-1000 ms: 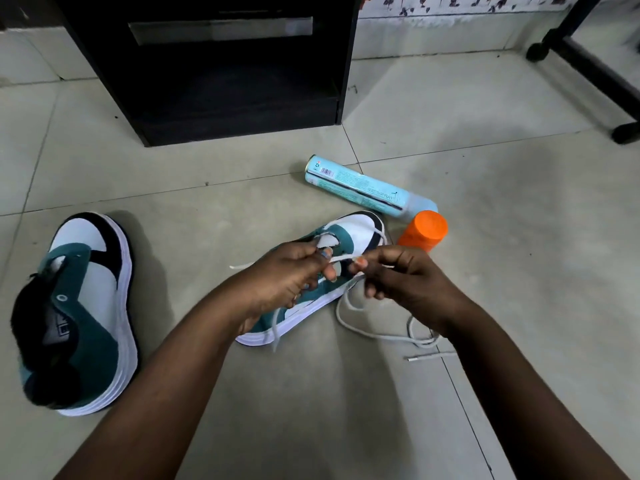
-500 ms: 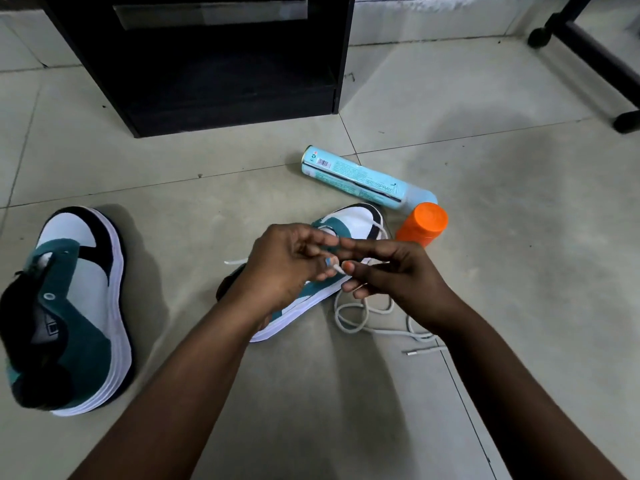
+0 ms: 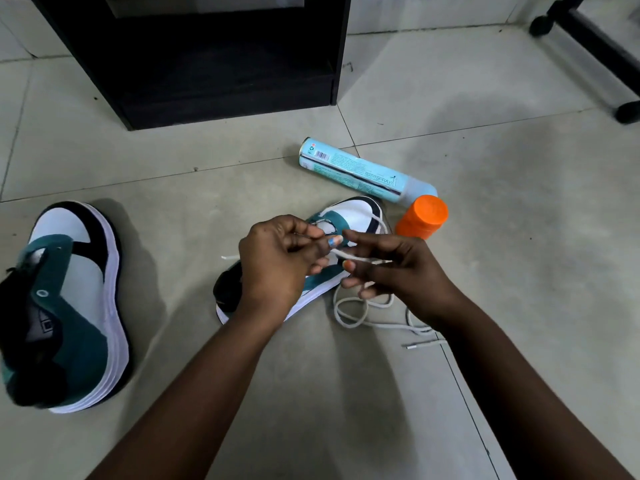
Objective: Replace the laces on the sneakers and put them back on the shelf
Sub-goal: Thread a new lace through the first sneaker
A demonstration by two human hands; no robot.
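Pale floor tiles (image 3: 485, 109) fill my view, with a black shelf unit (image 3: 207, 64) standing well beyond my fingers. Left of my left hand (image 3: 277, 268), well apart from it, the second sneaker (image 3: 69, 306) lies on its side; I see no lace in it from here.

Directly under my fingers lies the sneaker in work (image 3: 353, 216), teal, white and black. Its long axis runs diagonally: heel toward me and to the left, toe away and to the right, ending just beside an orange cap (image 3: 424, 218). Beyond the toe a pale blue spray can (image 3: 360, 173) lies flat.

My left hand is curled, its fingers (image 3: 329, 242) pinching the white lace (image 3: 360, 310) above the eyelets. My right hand (image 3: 401, 271) meets it, fingers half bent with the lace running across them; I cannot tell how firmly they grip.

Most of the lace lies in slack loops on the floor below my right fingers, one tip (image 3: 408, 347) free.

Assessment: lacing of this shoe appears to be at its early eyelets. Outstanding: finish threading it, lace the second sneaker, return both to the shelf.
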